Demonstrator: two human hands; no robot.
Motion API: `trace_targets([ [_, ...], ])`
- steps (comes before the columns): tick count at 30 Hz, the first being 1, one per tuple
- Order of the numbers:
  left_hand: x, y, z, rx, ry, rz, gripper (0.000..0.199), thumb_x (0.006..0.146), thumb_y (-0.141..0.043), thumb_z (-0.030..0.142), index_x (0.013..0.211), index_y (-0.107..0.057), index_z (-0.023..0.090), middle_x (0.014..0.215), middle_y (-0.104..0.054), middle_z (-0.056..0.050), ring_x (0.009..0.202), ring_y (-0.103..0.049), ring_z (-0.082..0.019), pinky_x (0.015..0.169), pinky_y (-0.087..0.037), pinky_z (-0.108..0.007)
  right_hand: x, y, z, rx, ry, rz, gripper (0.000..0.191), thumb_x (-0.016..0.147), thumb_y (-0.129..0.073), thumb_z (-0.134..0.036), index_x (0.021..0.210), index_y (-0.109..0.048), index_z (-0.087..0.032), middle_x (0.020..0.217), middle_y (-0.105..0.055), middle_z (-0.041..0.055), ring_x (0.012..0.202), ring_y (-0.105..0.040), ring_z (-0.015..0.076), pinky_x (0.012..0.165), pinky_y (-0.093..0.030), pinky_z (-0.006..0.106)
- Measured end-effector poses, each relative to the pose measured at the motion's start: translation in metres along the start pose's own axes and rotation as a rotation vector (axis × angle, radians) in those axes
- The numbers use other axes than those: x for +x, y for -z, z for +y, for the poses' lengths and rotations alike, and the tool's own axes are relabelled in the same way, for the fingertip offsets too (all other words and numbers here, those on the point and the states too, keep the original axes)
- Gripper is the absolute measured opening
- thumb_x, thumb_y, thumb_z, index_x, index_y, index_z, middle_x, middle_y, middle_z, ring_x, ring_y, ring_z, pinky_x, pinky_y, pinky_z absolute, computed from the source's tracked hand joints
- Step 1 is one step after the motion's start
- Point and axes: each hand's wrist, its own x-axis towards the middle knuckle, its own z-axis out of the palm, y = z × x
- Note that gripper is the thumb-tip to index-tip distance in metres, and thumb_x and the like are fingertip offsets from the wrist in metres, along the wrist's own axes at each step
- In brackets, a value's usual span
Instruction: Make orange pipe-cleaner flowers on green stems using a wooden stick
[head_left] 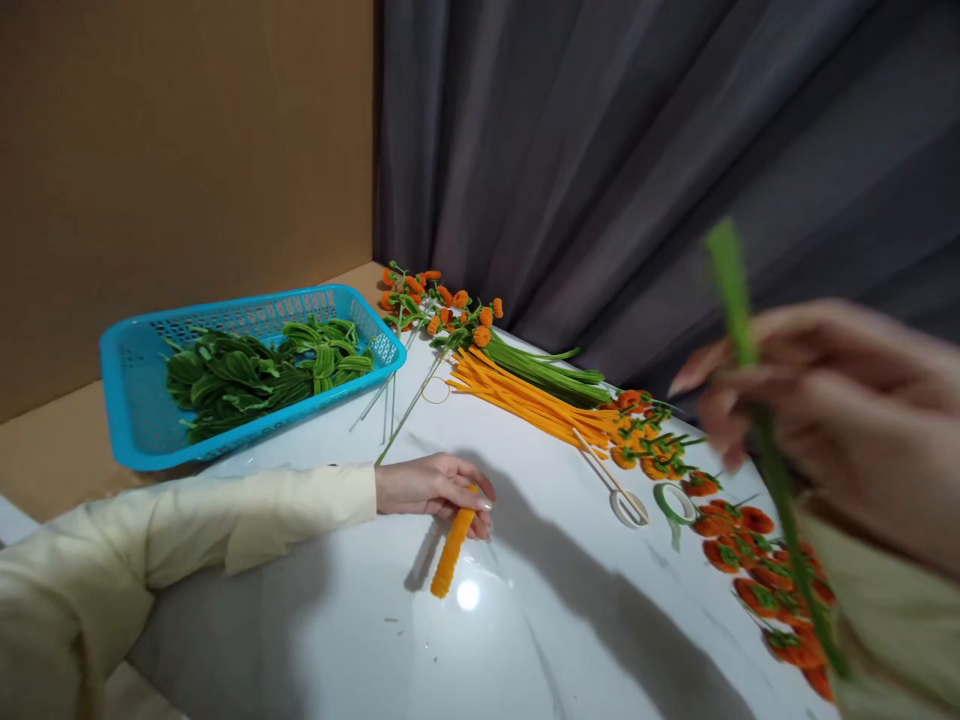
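Note:
My left hand (439, 490) is closed on a ridged yellow-orange strip (451, 555), which slants down toward the front just above the white table (375, 620). Raised at the right, my right hand (810, 390) pinches a long green strip (784, 500); both are slightly blurred. The strip's flat upper end sticks up above the fingers, and its lower part hangs down over orange flowers (757, 597) at the table's right edge.
A blue basket (124, 400) with green leaves stands at the left. Behind lie small orange flowers (480, 335), green stems (547, 372) and orange strips (525, 400). White tape (628, 510) with a stick and green tape (675, 503) lie right of centre.

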Motion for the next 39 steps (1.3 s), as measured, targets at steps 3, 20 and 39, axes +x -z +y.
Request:
trace_targets([
  [3,-0.003,-0.007,-0.002,0.074,-0.031,0.094,0.030,0.064,-0.080,0.029,0.081,-0.062,0.012,0.078,-0.070,-0.007,0.072,-0.069,-0.019,0.077,-0.051,-0.033,-0.063,-0.025,0.031,0.240,-0.524,-0.261,0.015,0.081,-0.060,-0.035,0.085,-0.055,-0.021,0.076,-0.062,0.0013,0.035,-0.043,0.0047,0.029,-0.030,0.016],
  [20,0.080,-0.098,-0.016,0.196,-0.097,0.213,0.040,0.060,-0.081,0.038,0.080,-0.056,0.013,0.082,-0.068,-0.007,0.079,-0.069,-0.021,0.069,-0.051,-0.028,-0.185,-0.100,0.080,1.020,-0.964,0.036,0.034,0.075,-0.072,-0.040,0.086,-0.057,-0.012,0.081,-0.068,0.0034,0.023,-0.021,-0.0047,0.023,-0.014,0.014],
  [39,0.086,-0.092,-0.023,0.091,0.008,-0.023,0.022,0.080,-0.066,0.032,0.081,-0.061,0.011,0.076,-0.065,-0.005,0.067,-0.059,-0.012,0.068,-0.045,-0.025,-0.190,-0.086,0.102,1.360,-0.832,-0.053,0.022,0.084,-0.064,-0.032,0.088,-0.064,-0.010,0.078,-0.070,0.0051,0.025,-0.017,-0.0034,0.025,-0.022,0.013],
])
